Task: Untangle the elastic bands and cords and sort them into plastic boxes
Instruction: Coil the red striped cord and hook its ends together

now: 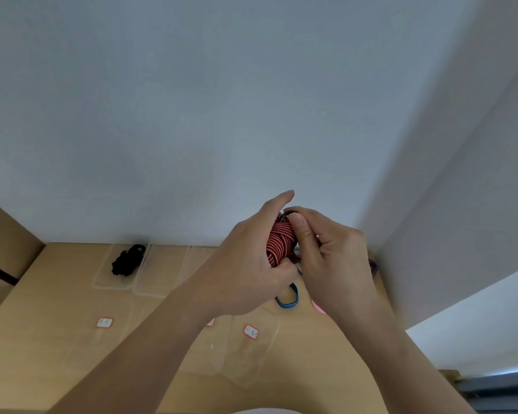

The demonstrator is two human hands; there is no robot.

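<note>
A bundled red cord with black stripes (280, 240) is held up above the wooden table (54, 297). My left hand (248, 264) grips the bundle from the left and below. My right hand (326, 255) pinches a dark metal hook at the bundle's top with thumb and fingers. A black cord bundle (127, 259) lies in a clear plastic box (102, 283) at the back left. A blue elastic band (287, 298) lies on the table under my hands, partly hidden.
Another clear box (162, 270) stands beside the one with the black cord. Clear lids or boxes with red-edged labels (104, 322) (251, 331) lie nearer me. A pink band (319, 307) and something purple (373, 265) peek out at the right. White walls close the back and right.
</note>
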